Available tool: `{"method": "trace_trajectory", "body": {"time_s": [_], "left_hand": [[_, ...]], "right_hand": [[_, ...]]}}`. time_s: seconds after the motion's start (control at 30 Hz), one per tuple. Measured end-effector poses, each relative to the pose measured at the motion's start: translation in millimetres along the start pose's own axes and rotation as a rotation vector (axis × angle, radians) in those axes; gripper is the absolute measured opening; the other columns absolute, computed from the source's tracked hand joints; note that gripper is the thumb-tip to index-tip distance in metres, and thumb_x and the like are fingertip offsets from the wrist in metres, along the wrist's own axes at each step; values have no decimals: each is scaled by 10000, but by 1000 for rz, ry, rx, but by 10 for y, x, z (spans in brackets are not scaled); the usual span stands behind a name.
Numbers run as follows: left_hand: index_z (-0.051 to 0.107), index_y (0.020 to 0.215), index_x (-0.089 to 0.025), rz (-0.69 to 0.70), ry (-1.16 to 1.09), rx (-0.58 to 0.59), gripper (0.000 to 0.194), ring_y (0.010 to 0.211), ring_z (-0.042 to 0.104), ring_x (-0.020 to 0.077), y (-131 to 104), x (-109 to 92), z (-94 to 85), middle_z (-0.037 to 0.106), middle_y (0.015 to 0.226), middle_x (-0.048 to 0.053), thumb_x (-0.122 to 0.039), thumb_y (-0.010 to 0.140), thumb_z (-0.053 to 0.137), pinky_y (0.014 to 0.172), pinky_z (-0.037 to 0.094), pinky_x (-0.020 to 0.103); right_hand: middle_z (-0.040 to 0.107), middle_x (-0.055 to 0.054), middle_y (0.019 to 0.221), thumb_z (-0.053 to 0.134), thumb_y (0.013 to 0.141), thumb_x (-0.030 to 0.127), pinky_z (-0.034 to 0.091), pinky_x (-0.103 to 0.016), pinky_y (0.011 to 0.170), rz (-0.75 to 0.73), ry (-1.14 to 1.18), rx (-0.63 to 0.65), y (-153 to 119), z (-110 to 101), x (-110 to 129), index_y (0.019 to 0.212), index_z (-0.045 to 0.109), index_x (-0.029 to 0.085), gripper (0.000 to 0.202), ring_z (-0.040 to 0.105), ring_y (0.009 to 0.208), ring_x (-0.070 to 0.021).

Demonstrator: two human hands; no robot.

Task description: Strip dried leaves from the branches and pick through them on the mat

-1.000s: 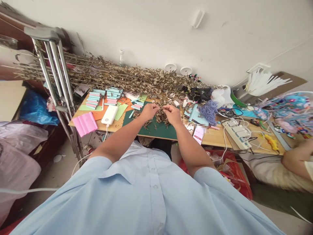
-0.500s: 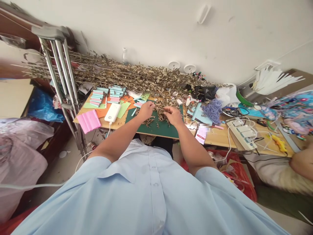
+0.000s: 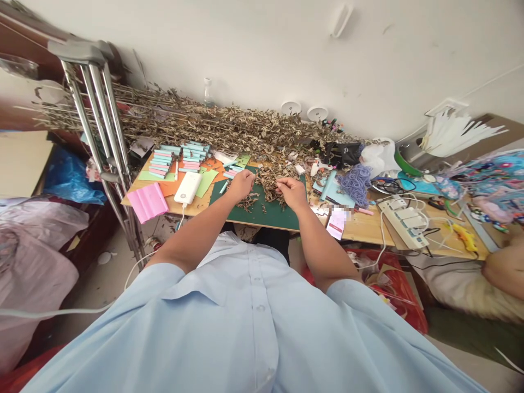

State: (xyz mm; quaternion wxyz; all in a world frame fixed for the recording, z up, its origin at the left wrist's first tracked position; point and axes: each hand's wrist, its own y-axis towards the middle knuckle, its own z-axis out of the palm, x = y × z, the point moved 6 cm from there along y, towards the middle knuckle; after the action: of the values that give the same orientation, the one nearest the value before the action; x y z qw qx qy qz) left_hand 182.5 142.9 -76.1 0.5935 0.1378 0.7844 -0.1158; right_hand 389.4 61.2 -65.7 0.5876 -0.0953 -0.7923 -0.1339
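Observation:
A pile of dried brown leaves (image 3: 268,183) lies between my two hands, over a green cutting mat (image 3: 272,217). My left hand (image 3: 242,185) is closed at the pile's left side, its fingertips curled together; whatever they hold is too small to name. On the right side of the pile, my right hand (image 3: 293,192) is closed in a pinch, thumb against fingers, and I cannot make out what is in it. Smaller leaf scraps (image 3: 247,203) lie on the mat below my left hand.
Long dried plant stalks (image 3: 229,128) line the wall. To the left are rolled paper tubes (image 3: 161,162), a white power bank (image 3: 189,188) and crutches (image 3: 96,98). To the right lie purple yarn (image 3: 355,184), a phone (image 3: 336,224) and a power strip (image 3: 403,224). Another person's arm (image 3: 505,267) shows far right.
My hands have drawn slightly apart: the left a little leftward, the right a little rightward and off the leaves. Both stay closed.

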Motion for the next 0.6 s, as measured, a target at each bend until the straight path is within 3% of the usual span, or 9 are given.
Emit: {"method": "trace_trajectory", "body": {"time_s": [0.43, 0.6], "left_hand": [[486, 786, -216, 64, 106, -19, 241, 642, 488, 157, -26, 27, -27, 550, 704, 6, -325, 1001, 482, 617, 366, 282], [481, 763, -216, 23, 60, -29, 218, 616, 477, 145, -38, -3, -93, 524, 663, -14, -288, 967, 506, 616, 358, 276]], "right_hand": [[672, -8, 752, 666, 803, 496, 614, -385, 712, 55, 91, -187, 50, 46, -139, 942, 661, 218, 310, 679, 722, -207], [722, -53, 935, 670, 796, 532, 607, -379, 755, 49, 114, -161, 55, 83, -181, 1099, 663, 208, 444, 704, 808, -208]]}}
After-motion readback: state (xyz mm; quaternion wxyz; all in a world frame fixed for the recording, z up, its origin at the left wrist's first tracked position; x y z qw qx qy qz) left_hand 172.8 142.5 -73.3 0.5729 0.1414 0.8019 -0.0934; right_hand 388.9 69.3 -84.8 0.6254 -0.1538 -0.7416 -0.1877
